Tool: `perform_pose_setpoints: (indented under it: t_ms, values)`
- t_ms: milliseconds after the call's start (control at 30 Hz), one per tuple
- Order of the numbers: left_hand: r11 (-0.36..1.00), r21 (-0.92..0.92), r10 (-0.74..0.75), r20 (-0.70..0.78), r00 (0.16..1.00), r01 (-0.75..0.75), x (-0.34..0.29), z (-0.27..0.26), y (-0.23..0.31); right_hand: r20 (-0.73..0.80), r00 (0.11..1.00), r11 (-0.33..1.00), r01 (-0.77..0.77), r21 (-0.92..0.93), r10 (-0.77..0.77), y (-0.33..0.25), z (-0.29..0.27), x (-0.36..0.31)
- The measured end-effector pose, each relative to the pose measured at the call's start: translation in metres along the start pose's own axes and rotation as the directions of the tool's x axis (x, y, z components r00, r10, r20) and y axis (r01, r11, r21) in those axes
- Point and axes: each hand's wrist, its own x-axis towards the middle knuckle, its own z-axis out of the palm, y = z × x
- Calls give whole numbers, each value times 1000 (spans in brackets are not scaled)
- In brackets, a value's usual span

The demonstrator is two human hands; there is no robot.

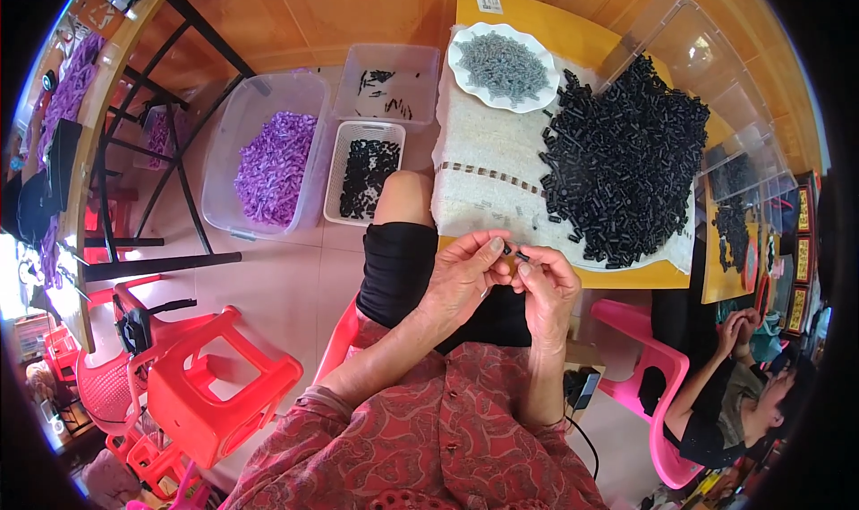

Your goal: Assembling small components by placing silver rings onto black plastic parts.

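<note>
Top-down view, person seated, wearing red patterned shirt (429, 429) & dark shorts (394, 273). Both bare hands meet mid-frame, above the lap, near the front edge of a yellow tabletop (555, 18).

L hand (461, 282): grip narrow, thumb & fingertips pinching a small black pc (507, 250). R hand (548, 295): grip also narrow, thumb & index finger on a second black pc (522, 256), just beside the first; can't tell if the two pcs touch.

On the tabletop: white cloth (488, 139) w/ a brown-checked stripe. On the cloth's R side, a big heap of black pcs (626, 161), short & tube-like. At the far L corner, a white wavy-edged plate (537, 101) holding a mound of small translucent gray pcs (503, 65). A few tiny bits lie on the cloth near the hands.

L of the tabletop, on the floor: clear bin (222, 161) w/ purple pcs (276, 170); white basket (330, 174) w/ more black pcs; shallow clear tub (420, 72) w/ a few scattered dark pcs.

Lower L: red plastic stool (201, 412). Far R: another person (729, 412), hands raised close together, next to a pink chair (667, 420).
</note>
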Motion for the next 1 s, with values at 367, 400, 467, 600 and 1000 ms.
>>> perform_pose_setpoints:
  t_ms: [367,400,467,600,1000]
  values:
    - [998,-66,5,25,1000,-3,2,-1,1,-78,997,997,-19,-75,13,-3,7,-3]
    - [996,-85,-4,35,999,7,2,-1,1,-84,996,996,-7,-91,-1,-4,8,-4]
    - [995,-103,-11,45,999,16,2,-1,1,-88,996,994,5,-106,-14,-5,9,-6]
    - [990,-138,-30,24,999,33,2,0,1,-32,997,988,60,-140,-65,-4,9,-6]
    - [996,-82,23,19,1000,-22,1,-1,-1,23,990,970,144,-195,-142,-3,15,-4]
